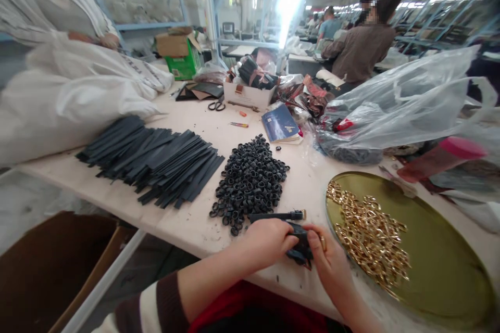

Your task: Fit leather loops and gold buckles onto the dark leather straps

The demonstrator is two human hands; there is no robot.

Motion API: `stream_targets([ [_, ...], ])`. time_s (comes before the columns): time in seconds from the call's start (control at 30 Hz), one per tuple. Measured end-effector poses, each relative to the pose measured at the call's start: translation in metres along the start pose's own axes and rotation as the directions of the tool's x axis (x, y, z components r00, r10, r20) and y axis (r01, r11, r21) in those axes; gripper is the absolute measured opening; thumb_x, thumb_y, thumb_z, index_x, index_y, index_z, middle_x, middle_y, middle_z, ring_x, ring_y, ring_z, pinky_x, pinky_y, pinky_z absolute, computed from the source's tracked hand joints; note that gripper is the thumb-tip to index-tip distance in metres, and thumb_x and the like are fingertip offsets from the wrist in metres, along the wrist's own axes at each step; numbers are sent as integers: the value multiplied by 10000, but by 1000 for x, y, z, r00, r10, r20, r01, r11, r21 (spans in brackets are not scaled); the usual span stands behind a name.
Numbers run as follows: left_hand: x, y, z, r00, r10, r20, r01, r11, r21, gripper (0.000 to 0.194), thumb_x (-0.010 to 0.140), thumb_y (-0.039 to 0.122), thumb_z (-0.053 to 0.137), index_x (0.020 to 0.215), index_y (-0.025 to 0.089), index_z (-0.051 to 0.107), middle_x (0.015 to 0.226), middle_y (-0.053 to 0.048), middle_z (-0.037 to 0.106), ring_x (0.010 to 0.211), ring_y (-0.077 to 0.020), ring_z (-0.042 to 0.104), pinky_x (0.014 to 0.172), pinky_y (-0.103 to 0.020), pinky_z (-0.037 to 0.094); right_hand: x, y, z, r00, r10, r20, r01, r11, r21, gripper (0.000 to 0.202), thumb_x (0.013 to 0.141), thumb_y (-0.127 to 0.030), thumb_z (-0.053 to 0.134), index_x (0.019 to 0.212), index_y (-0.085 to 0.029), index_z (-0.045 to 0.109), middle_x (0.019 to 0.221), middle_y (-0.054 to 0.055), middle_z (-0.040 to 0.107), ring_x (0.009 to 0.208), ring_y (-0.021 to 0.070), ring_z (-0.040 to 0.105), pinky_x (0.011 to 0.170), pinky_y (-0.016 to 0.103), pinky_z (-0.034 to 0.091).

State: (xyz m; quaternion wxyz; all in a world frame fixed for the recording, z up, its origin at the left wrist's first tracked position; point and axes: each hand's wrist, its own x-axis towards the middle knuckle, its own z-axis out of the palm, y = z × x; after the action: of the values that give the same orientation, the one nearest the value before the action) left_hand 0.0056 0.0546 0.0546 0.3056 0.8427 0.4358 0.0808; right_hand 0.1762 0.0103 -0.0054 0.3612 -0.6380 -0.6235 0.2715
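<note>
Gripping dark strap piece (300,238) between left hand (271,237) and right hand (327,250) over near part of desk (308,166), near and right of heaped black rings (252,177); could scatter nearest rings through careless leftward sweep.

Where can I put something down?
There's mostly bare tabletop between the black strips and scissors, and a gap between the black rings and tray. The tray's right side is bare. It's crowded at the left hand and right hand, and at the back by the white box and plastic bag.
</note>
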Motion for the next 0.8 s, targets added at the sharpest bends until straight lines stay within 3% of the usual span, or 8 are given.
stream_targets([
  [0.1, -6, -35, -26, 960, -173, -218, 222, 950, 221, 260, 862, 370, 397, 917, 233, 612, 945, -30, 630, 906, -165, 568, 799, -230, 405, 20, 16, 1, 992, -106, -70, 87, 968, -236, 286, 833, -428, 406, 822, -195, 572, 823, 85, 610, 803, 252, 545, 747, 390, 392],
  [0.23, -27, -103, -66, 815, -416, -404, 547, 783, 297, 268, 889, 237, 360, 975, 102, 574, 982, -148, 587, 922, -218, 560, 807, -336, 418, 29, 34, 9, 986, -158, -61, 130, 938, -320, 285, 829, -417, 415, 848, -189, 584, 866, 89, 624, 828, 246, 556, 765, 387, 404],
  [0.33, -37, -140, -74, 736, -506, -450, 658, 690, 301, 246, 855, 271, 472, 997, 90, 558, 1012, -120, 575, 908, -208, 563, 784, -379, 455, 28, 39, 12, 984, -173, -33, 154, 936, -315, 299, 833, -408, 406, 901, -176, 582, 932, 97, 627, 898, 245, 557, 815, 390, 406],
  [0.4, -39, -150, -72, 711, -527, -465, 687, 663, 299, 284, 843, 302, 500, 1065, 126, 527, 1065, -81, 557, 915, -186, 561, 782, -384, 472, 27, 39, 11, 986, -168, -15, 155, 940, -305, 307, 835, -392, 395, 925, -169, 585, 963, 102, 627, 924, 241, 559, 835, 389, 408],
  [0.5, -38, -149, -69, 703, -523, -481, 691, 662, 290, 290, 849, 299, 492, 1083, 130, 517, 1069, -81, 557, 911, -184, 564, 777, -381, 476, 27, 34, 5, 989, -151, 7, 146, 946, -291, 320, 834, -370, 378, 947, -165, 597, 976, 102, 633, 918, 234, 573, 818, 378, 427],
  [0.6, -41, -132, -65, 730, -477, -490, 649, 709, 276, 284, 872, 185, 403, 1116, 73, 494, 1011, -142, 583, 896, -209, 583, 755, -341, 459, 27, 25, -2, 985, -173, 4, 166, 939, -300, 324, 831, -359, 378, 948, -162, 607, 966, 104, 638, 916, 234, 575, 816, 375, 430],
  [0.7, -50, -104, -53, 794, -384, -471, 544, 796, 267, 384, 856, 115, 345, 1233, 129, 414, 1050, -130, 584, 909, -199, 586, 763, -289, 430, 33, 14, -5, 982, -187, -12, 173, 930, -324, 309, 839, -341, 379, 967, -166, 599, 986, 95, 629, 947, 223, 559, 846, 358, 413],
  [0.8, -60, -71, -33, 878, -246, -410, 338, 926, 167, 381, 861, 225, 360, 1234, 206, 437, 1063, -90, 584, 947, -207, 564, 799, -288, 402, 51, 6, -1, 982, -189, -20, 170, 921, -349, 295, 845, -306, 375, 989, -161, 588, 984, 91, 621, 925, 208, 562, 833, 335, 417],
])
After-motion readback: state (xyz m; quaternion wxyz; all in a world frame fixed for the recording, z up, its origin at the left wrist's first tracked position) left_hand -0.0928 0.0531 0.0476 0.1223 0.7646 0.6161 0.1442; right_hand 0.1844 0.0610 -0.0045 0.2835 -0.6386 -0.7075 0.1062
